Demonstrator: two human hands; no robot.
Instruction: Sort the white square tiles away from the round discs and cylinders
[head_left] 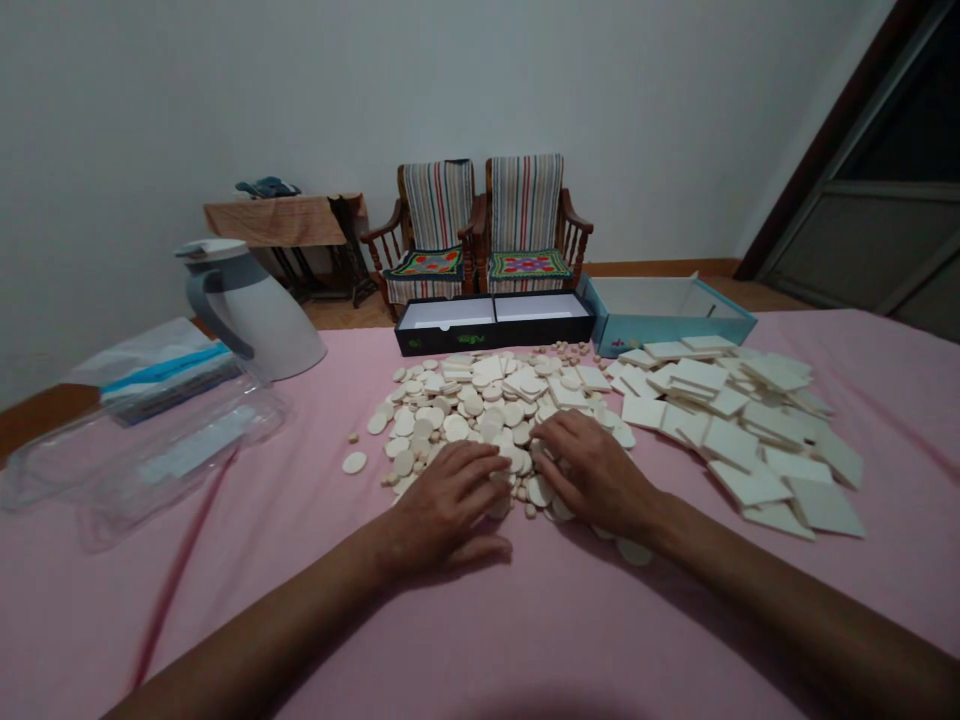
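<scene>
A heap of pale round wooden discs (472, 403), mixed with small beads and some square pieces, lies in the middle of the pink-covered table (465, 640). My left hand (454, 505) rests on the near left part of the heap, fingers stretched out and thumb apart. On the near right side, my right hand (592, 470) touches the discs with its fingers bent and spread a little; its fingertips are partly among the pieces. I see nothing held in either hand. To the right of the heap are stacked square wooden tiles (739, 440), lying loosely over one another.
Behind the heap stand a black two-part box (495, 325) and a light blue box (675, 330). A grey-white jug (255, 315), a zip bag (172, 370) and clear plastic packaging (187, 455) lie to the left. Two wooden chairs (525, 215) stand beyond the table.
</scene>
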